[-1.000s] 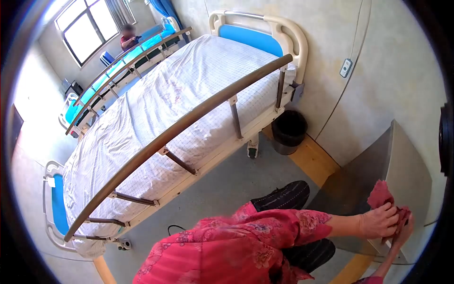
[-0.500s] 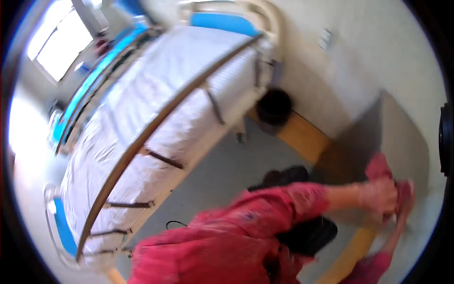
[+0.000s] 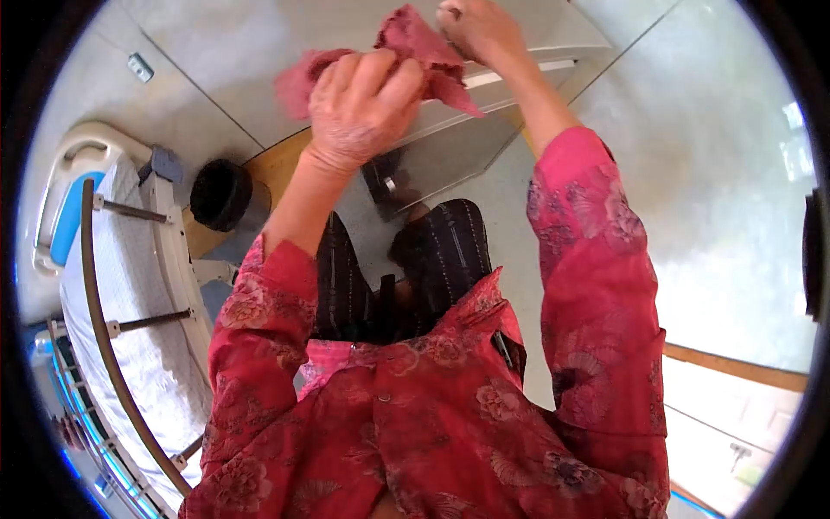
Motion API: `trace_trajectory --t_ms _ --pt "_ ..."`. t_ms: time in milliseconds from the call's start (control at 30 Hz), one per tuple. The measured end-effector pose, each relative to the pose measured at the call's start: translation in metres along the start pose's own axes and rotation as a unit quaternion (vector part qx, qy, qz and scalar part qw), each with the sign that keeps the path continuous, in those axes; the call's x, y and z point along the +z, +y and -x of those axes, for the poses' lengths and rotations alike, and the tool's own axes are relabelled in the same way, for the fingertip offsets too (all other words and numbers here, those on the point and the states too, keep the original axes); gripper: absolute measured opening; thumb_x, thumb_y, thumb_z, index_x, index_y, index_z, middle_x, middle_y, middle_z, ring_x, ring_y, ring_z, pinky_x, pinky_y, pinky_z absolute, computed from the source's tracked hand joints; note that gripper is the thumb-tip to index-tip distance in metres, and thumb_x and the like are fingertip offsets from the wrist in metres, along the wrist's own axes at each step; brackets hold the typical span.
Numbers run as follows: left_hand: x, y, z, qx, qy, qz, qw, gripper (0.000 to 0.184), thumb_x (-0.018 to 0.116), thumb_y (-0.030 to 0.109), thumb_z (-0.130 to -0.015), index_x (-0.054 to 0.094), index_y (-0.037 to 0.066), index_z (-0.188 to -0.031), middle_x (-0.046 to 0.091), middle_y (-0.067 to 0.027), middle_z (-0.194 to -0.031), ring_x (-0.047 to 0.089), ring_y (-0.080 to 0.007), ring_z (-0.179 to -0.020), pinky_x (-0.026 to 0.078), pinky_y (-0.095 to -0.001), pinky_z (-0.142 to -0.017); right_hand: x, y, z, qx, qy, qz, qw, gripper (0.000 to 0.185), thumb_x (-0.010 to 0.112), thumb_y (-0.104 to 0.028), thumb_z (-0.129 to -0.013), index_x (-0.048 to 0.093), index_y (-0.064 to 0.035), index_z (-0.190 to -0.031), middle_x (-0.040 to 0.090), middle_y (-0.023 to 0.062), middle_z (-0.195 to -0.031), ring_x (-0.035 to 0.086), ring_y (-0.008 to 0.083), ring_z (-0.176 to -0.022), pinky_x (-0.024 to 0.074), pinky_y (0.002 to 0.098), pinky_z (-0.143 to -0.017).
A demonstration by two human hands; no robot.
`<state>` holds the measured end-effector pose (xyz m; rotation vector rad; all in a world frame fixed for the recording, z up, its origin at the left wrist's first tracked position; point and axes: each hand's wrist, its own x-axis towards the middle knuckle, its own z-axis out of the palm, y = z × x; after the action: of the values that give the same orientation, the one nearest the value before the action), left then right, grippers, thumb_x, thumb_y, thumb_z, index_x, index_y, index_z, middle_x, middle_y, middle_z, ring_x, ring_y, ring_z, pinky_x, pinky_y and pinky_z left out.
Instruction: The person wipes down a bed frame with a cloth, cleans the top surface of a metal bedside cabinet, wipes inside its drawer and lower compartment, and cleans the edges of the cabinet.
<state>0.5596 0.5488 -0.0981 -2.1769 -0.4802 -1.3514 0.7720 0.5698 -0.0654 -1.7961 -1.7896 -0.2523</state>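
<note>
My left hand (image 3: pixel 363 108) is closed on a crumpled pink cloth (image 3: pixel 424 52), which spreads out on both sides of the fingers. The cloth is over a pale cabinet-like surface (image 3: pixel 553 30) at the top of the view. Just right of the cloth, my right hand (image 3: pixel 484 33) has its fingers curled in by the surface. What those fingers hold, if anything, is hidden. Below the cloth shows a grey, shiny panel (image 3: pixel 467 156) with a pale edge.
To the left stands a bed (image 3: pixel 143 277) with white bedding and a brown side rail (image 3: pixel 104 320). A black-lined bin (image 3: pixel 220 195) stands near its head, against the wall. A wall switch or socket (image 3: pixel 140 67) is at upper left. My legs (image 3: pixel 441 251) are below my hands.
My view has swung right, so the bed now lies at the far left. Both hands, close together at the right before, are now at top centre and farther apart. The cloth is still held.
</note>
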Motion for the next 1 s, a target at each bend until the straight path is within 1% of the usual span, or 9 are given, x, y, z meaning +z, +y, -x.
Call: trace_trajectory --t_ms 167,233,333,367,500,533,633,700,1000 --pt "0.010 -0.003 0.000 0.013 0.011 0.008 1.000 0.026 0.076 0.020 -0.068 0.067 0.018 -0.092 0.059 -0.0011 -0.091 0.060 -0.0204 -0.075 0.049 -0.0333 -0.066 -0.007 0.004 0.002 0.027 -0.032 -0.034 0.999 0.036 0.051 -0.033 -0.092 0.068 -0.0027 -0.101 0.066 0.0250 -0.105 0.061 0.0395 -0.105 0.0479 0.0479 -0.093" --pt "0.007 -0.004 -0.003 0.005 0.009 -0.002 1.000 0.024 0.077 0.019 -0.070 0.067 0.015 -0.091 0.059 -0.0027 -0.090 0.060 -0.0220 -0.076 0.049 -0.0342 -0.067 0.004 0.008 0.000 0.010 0.004 0.049 0.999 0.033 0.052 -0.035 -0.092 0.069 -0.0066 -0.099 0.070 0.0180 -0.101 0.066 0.0345 -0.099 0.0525 0.0450 -0.086" --pt "0.004 -0.011 -0.004 0.009 -0.013 0.012 1.000 0.022 0.077 0.019 -0.072 0.067 0.012 -0.091 0.059 -0.0040 -0.090 0.060 -0.0233 -0.076 0.049 -0.0349 -0.068 0.006 0.002 -0.006 0.050 -0.042 0.024 0.998 0.031 0.054 -0.032 -0.092 0.069 -0.0044 -0.095 0.069 0.0200 -0.096 0.065 0.0353 -0.097 0.0525 0.0464 -0.085" --pt "-0.002 -0.011 -0.009 0.015 -0.020 0.014 1.000 0.023 0.076 0.018 -0.071 0.067 0.012 -0.092 0.058 -0.0047 -0.089 0.059 -0.0239 -0.077 0.049 -0.0356 -0.069 0.016 0.007 -0.002 -0.007 0.039 0.021 0.999 0.027 0.056 -0.030 -0.091 0.069 -0.0056 -0.091 0.067 0.0189 -0.092 0.064 0.0359 -0.094 0.0520 0.0468 -0.082" --pt "-0.007 -0.013 -0.016 -0.005 -0.034 0.005 0.999 0.021 0.073 0.017 -0.072 0.067 0.012 -0.091 0.058 -0.0043 -0.089 0.058 -0.0229 -0.073 0.048 -0.0358 -0.067 0.012 0.005 -0.006 -0.009 0.065 -0.020 0.998 0.023 0.059 -0.026 -0.089 0.068 -0.0047 -0.091 0.066 0.0190 -0.091 0.063 0.0353 -0.094 0.0512 0.0459 -0.081" --pt "-0.006 -0.011 -0.011 -0.050 -0.062 0.033 0.996 0.022 0.075 0.016 -0.073 0.067 0.008 -0.092 0.060 -0.0058 -0.092 0.060 -0.0254 -0.079 0.048 -0.0396 -0.078 0.014 0.005 -0.006 -0.007 0.110 -0.074 0.991 0.020 0.060 -0.023 -0.089 0.068 -0.0048 -0.093 0.066 0.0193 -0.091 0.063 0.0360 -0.094 0.0508 0.0465 -0.083" --pt "-0.018 -0.013 -0.021 -0.049 -0.076 0.048 0.995 0.023 0.074 0.015 -0.075 0.066 0.007 -0.096 0.061 -0.0078 -0.095 0.060 -0.0275 -0.081 0.050 -0.0396 -0.075 0.001 -0.002 0.006 -0.005 0.182 -0.194 0.964 0.012 0.061 -0.010 -0.088 0.067 -0.0047 -0.098 0.066 0.0183 -0.094 0.061 0.0383 -0.095 0.0496 0.0477 -0.084" --pt "-0.025 -0.013 -0.029 -0.085 -0.154 0.094 0.980 0.024 0.073 0.015 -0.077 0.066 0.007 -0.099 0.062 -0.0091 -0.096 0.060 -0.0289 -0.083 0.050 -0.0400 -0.075 -0.002 -0.009 0.033 -0.021 0.272 -0.232 0.934 0.010 0.063 -0.003 -0.085 0.065 -0.0037 -0.095 0.065 0.0148 -0.093 0.060 0.0369 -0.093 0.0491 0.0456 -0.082" --pt "-0.012 -0.023 -0.034 -0.083 -0.155 0.075 0.982 0.023 0.074 0.016 -0.075 0.065 0.006 -0.093 0.061 -0.0095 -0.090 0.060 -0.0285 -0.080 0.050 -0.0400 -0.071 0.007 -0.004 0.036 -0.031 0.192 -0.025 0.981 0.007 0.069 -0.013 -0.083 0.065 -0.0075 -0.084 0.064 0.0069 -0.091 0.059 0.0294 -0.088 0.0448 0.0402 -0.078"
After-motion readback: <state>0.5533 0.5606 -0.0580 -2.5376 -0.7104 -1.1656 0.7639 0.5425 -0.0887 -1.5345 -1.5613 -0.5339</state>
